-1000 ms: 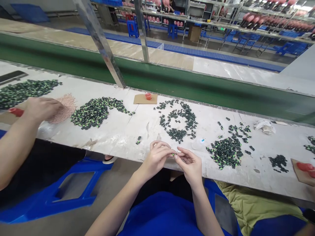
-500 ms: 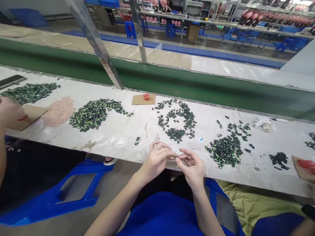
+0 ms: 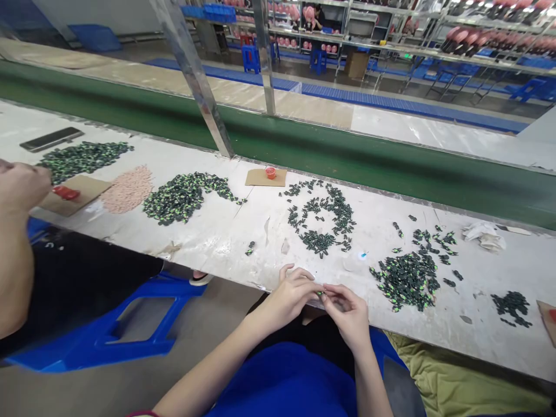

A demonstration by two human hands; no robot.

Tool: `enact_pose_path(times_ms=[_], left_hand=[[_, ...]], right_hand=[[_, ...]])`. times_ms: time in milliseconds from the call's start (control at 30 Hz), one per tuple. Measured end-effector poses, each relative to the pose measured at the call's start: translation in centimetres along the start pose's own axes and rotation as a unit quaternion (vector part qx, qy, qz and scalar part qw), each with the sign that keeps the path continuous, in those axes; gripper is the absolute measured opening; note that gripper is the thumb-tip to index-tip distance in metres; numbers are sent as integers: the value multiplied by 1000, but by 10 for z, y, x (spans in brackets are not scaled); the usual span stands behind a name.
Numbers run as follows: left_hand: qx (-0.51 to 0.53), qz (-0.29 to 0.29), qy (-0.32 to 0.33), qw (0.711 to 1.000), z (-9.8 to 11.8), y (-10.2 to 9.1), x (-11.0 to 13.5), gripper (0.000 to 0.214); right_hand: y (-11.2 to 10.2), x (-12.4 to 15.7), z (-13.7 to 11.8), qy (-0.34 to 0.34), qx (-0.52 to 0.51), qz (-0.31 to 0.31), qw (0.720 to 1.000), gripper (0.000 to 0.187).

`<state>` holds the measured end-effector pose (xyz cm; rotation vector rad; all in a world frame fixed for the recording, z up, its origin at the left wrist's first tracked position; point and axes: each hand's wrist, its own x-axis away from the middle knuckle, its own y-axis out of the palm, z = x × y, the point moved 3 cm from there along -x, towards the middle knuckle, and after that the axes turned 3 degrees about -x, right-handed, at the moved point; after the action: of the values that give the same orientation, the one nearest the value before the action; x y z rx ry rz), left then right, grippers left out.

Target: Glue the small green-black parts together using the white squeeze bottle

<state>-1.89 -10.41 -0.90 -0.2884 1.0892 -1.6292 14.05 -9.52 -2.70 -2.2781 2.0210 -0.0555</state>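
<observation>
My left hand (image 3: pixel 294 294) and my right hand (image 3: pixel 347 313) meet at the table's front edge, fingertips pinched together. Between them is a small dark part with a bright green spot (image 3: pixel 320 293), partly covered by the fingers. Just beyond my hands lies a loose ring of small dark green pieces (image 3: pixel 319 240). To the right is a heap of dark pieces with green marks (image 3: pixel 406 281). A small white round item with a blue tip (image 3: pixel 354 262) rests between the ring and that heap. Two dark pieces (image 3: pixel 250 248) lie apart on the left.
Left along the table (image 3: pixel 217 243) are a black-and-green heap (image 3: pixel 174 200), a pinkish heap (image 3: pixel 128 188) and a co-worker's hand (image 3: pixel 21 185). A red cup (image 3: pixel 270 172) stands on cardboard at the back. A metal post (image 3: pixel 197 81) rises before the green strip (image 3: pixel 304 136).
The view has turned left, so the table and heaps appear further right. My right fingers have closed in nearer to the left ones around the small part.
</observation>
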Motion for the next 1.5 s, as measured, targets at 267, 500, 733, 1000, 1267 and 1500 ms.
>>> enact_pose_path(times_ms=[267,500,733,1000,1267,1500], left_hand=[[-171,172,-271,932,-63,-48,22,18],[-220,117,-351,903,-89,-62,34,20],[-188,96,-356,910,-90,-60,33,25],[145,99,-269,947,-51,-27,4,13],[70,67,-265,959,-39,4,4,13],[100,58,-257,959,-43,0,11,11]], right_hand=[[-76,-1,-5,-127,258,256,923,20],[-57,-25,-7,-185,371,251,875,45],[-38,-37,1,-165,333,185,910,30],[-30,-22,0,-40,-22,169,985,28],[-17,-21,11,35,-163,230,959,30],[1,-23,8,32,-90,209,973,30]])
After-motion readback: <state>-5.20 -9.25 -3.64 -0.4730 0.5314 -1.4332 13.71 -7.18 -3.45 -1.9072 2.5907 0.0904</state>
